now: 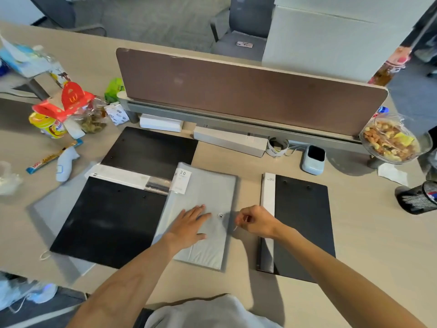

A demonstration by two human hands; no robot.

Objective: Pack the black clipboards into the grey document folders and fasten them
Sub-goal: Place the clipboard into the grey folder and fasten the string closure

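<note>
Grey document folder lies flat mid-table, closed, white "20" label at its far-left corner, small round fastener button near its right edge. Left hand flat on the folder, fingers spread, palm down, pressing just left of the button, gripping nothing. Right hand just right of the folder's edge, fingers pinched together on a thin string. Black clipboard touching the folder's left side, resting on another grey folder. Second black clipboard behind the folder, far-left. Third black clipboard right of the folder, under the right forearm, white strip along its left edge.
</note>
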